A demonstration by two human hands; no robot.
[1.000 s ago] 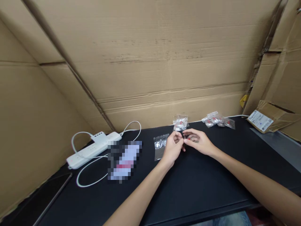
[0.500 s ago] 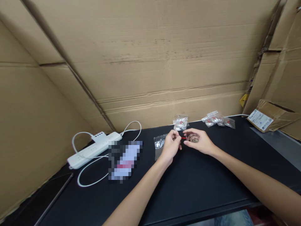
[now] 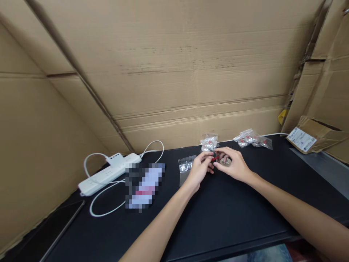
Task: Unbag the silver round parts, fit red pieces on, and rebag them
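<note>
Left hand (image 3: 200, 168) has edged nearer the right hand (image 3: 236, 166), red piece (image 3: 215, 158) between

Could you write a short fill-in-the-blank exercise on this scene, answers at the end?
1. The small item between the left hand and right hand is coloured ____.
2. The tabletop is ____.
3. In the picture, the power strip lies to the ____ of both hands.
4. The label on the cardboard box is ____.

Missing words: red; black; left; white.
</note>
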